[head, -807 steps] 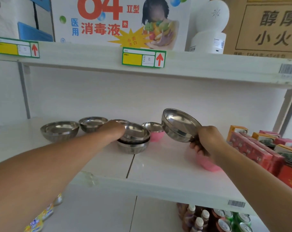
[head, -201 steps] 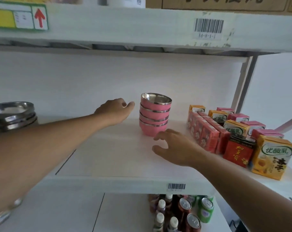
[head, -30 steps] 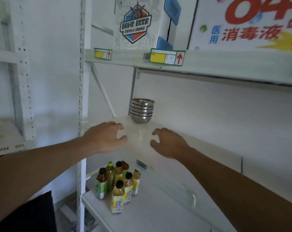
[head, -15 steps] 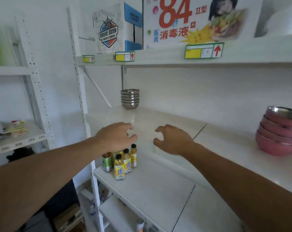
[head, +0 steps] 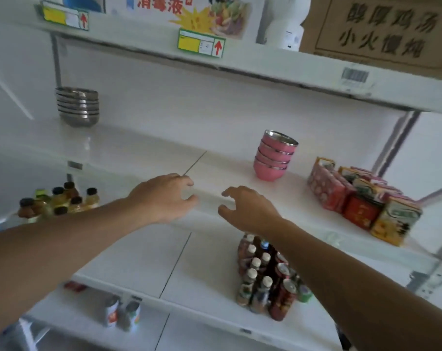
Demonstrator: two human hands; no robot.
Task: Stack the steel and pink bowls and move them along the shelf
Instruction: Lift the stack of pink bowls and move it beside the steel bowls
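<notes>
A stack of several steel bowls (head: 77,106) stands at the far left of the white middle shelf (head: 144,150). A stack of several pink bowls (head: 274,155) with steel rims stands further right on the same shelf. My left hand (head: 164,196) and my right hand (head: 247,210) hover side by side at the shelf's front edge, between the two stacks. Both hands hold nothing, with fingers curled and apart. Neither hand touches a stack.
Red and yellow drink cartons (head: 361,198) line the shelf right of the pink bowls. Bottles (head: 59,198) and bottles and cans (head: 268,277) stand on lower shelves. A cardboard box (head: 382,31) and a printed poster box (head: 189,11) sit on the top shelf.
The view has swung right and back, so both bowl stacks and the cartons now show together. My hands stay empty and have drawn to the shelf's front edge.
</notes>
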